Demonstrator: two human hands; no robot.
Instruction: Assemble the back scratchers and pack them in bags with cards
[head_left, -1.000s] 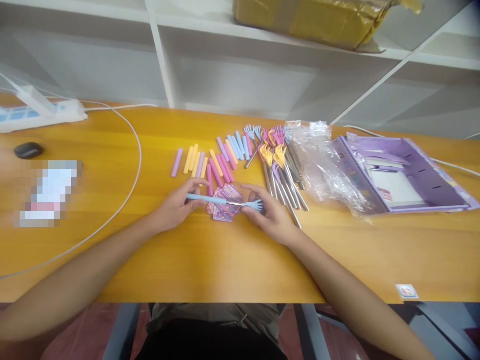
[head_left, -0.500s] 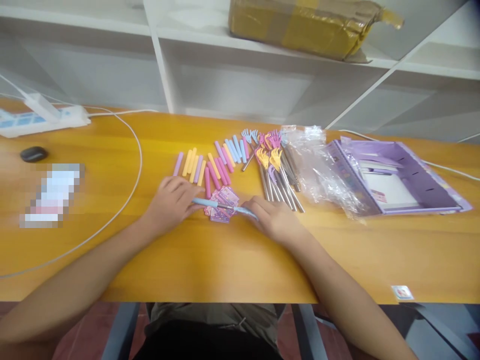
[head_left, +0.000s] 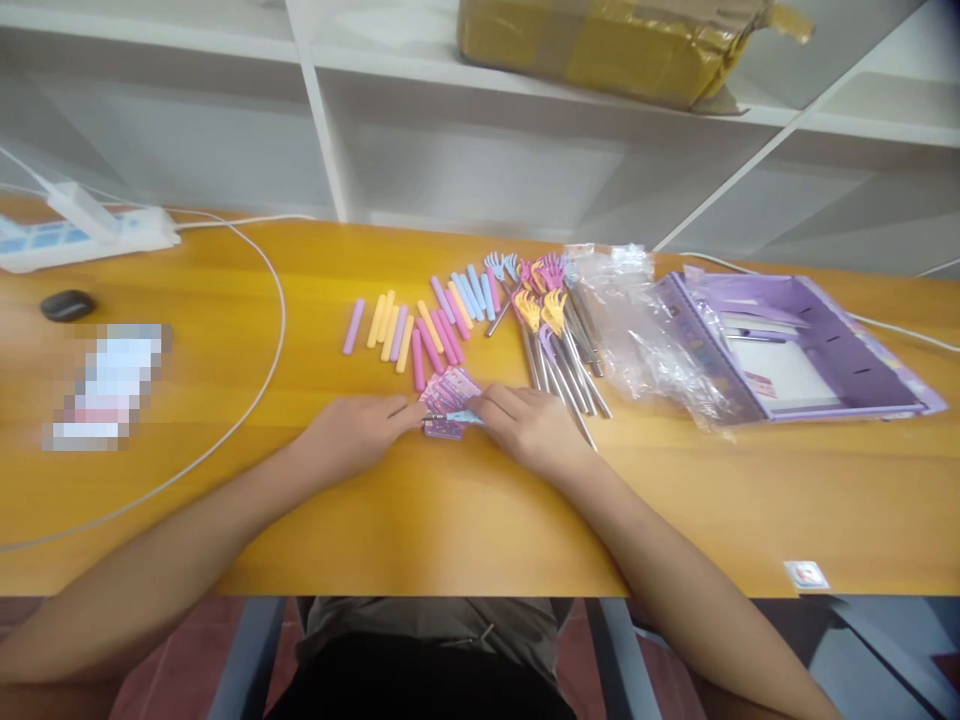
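Between my two hands is a thin back scratcher point(head_left: 456, 416) with light blue and metal parts, mostly covered by fingers. My left hand point(head_left: 367, 430) is closed around its left end, and my right hand point(head_left: 521, 425) is closed around the light blue right part. Small pink and purple printed cards point(head_left: 446, 388) lie in a pile beneath it. Behind my hands are loose coloured handle tubes point(head_left: 431, 342) in pink, yellow, purple and blue. Several back scratchers with metal rods and yellow claw heads point(head_left: 553, 310) lie behind my right hand, along with pink and blue ones.
Crumpled clear plastic bags point(head_left: 637, 340) lie beside an open purple box point(head_left: 847, 412) on the right. To the left are a phone point(head_left: 112, 385), a black mouse point(head_left: 67, 305), a white cable point(head_left: 282, 320) and a power strip point(head_left: 142, 235). A taped carton point(head_left: 600, 45) sits on the shelf.
My left hand has moved right, closer to my right hand. The light blue part at the left end of the back scratcher is now hidden, and less of its length shows.
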